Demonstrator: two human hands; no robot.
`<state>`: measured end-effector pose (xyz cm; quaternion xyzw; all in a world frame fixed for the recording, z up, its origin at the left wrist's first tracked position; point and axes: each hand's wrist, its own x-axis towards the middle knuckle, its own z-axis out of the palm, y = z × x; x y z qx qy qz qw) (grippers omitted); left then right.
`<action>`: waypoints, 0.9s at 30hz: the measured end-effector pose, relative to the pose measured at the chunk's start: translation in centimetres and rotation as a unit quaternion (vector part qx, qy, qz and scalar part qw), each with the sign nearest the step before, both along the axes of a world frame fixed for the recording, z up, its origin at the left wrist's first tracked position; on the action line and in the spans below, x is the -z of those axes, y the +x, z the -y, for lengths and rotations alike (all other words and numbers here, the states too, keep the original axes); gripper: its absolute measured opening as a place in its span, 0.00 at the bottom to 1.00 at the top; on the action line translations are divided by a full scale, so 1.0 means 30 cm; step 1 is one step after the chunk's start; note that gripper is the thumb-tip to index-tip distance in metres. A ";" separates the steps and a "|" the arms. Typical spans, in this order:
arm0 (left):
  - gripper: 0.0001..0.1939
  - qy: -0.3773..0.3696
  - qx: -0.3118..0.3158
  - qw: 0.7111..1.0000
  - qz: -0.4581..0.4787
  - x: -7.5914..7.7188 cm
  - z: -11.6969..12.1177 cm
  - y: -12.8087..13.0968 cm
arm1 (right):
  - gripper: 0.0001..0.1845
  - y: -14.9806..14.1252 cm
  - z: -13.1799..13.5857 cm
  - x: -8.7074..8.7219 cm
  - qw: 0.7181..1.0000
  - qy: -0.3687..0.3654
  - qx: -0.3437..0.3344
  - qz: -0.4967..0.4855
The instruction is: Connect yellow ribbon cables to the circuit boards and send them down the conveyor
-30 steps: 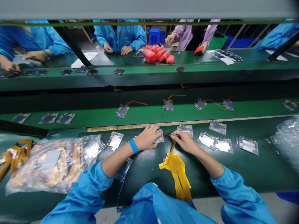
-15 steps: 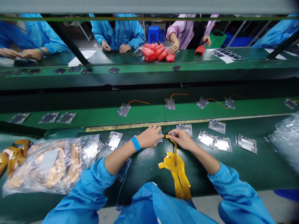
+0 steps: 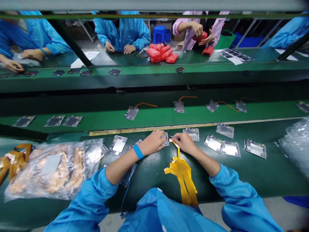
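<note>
My left hand [image 3: 152, 143], with a blue band at its wrist, is closed on the edge of a small circuit board [image 3: 166, 140]. My right hand [image 3: 185, 142] pinches the end of a yellow flex cable [image 3: 178, 152] beside that board. A thin grey item shows at its fingertips, too small to name. The cable runs down over a fanned bunch of yellow flex cables [image 3: 183, 175] in front of me. Whether the cable touches the board is unclear. Another circuit board [image 3: 191, 134] lies just beyond my right hand.
A clear plastic bag of copper-coloured cables [image 3: 55, 170] lies left. More boards [image 3: 230, 149] lie right, near bubble wrap [image 3: 295, 145]. A green conveyor belt [image 3: 103, 117] carries boards, some with orange cables. Opposite, co-workers sit by red bundles [image 3: 160, 53].
My right hand has moved slightly left, bringing the cable end closer to the board. Boards on the near belt have shifted right, those on the far belt left. A co-worker has lifted a red bundle.
</note>
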<state>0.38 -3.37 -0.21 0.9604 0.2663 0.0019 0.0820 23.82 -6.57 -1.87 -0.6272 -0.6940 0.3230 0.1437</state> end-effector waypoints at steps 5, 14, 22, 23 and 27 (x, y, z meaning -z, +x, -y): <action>0.09 0.003 0.003 1.000 0.005 0.001 0.002 -0.001 | 0.11 -0.002 -0.004 0.001 1.000 -0.001 -0.001 0.027; 0.09 0.011 0.006 1.000 0.004 0.001 0.006 -0.003 | 0.11 -0.006 -0.005 -0.013 0.999 -0.008 -0.006 0.043; 0.10 0.016 0.009 1.000 0.016 0.030 0.005 -0.006 | 0.11 -0.009 -0.012 -0.010 0.998 -0.012 -0.009 0.059; 0.10 0.015 0.009 1.000 0.019 0.029 0.005 -0.006 | 0.11 -0.009 -0.012 -0.011 0.998 -0.014 -0.010 0.060; 0.09 0.008 0.010 1.000 0.024 0.020 0.007 -0.006 | 0.11 -0.012 -0.014 -0.022 0.998 -0.022 -0.013 0.064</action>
